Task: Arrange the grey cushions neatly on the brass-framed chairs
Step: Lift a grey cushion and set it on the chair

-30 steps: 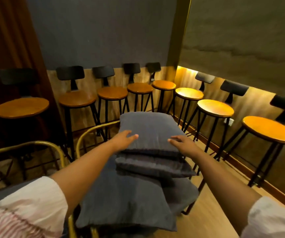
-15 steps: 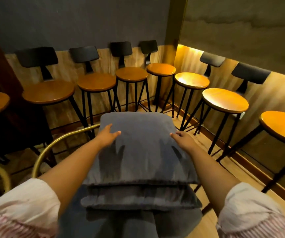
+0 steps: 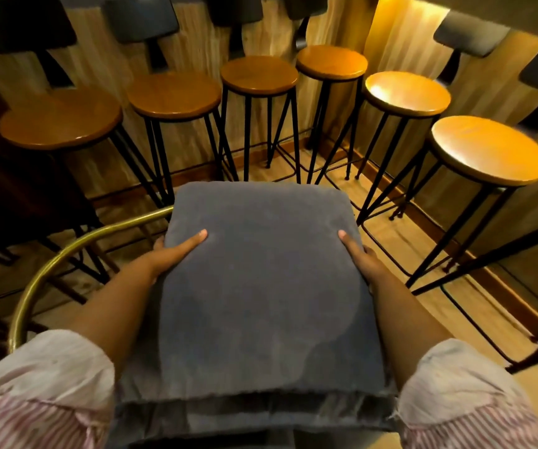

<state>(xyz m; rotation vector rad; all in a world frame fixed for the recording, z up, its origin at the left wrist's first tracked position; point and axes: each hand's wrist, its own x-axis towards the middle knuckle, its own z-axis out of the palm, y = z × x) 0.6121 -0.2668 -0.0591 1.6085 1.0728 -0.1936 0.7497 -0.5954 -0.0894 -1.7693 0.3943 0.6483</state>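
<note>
The left hand clamps the top grey cushion at its nine o'clock edge, thumb on top, fingers curled under; the right hand mirrors it at three o'clock. It looks soft, light and floppy, best held by both sides, stacked on another cushion beside the brass chair frame.
</note>
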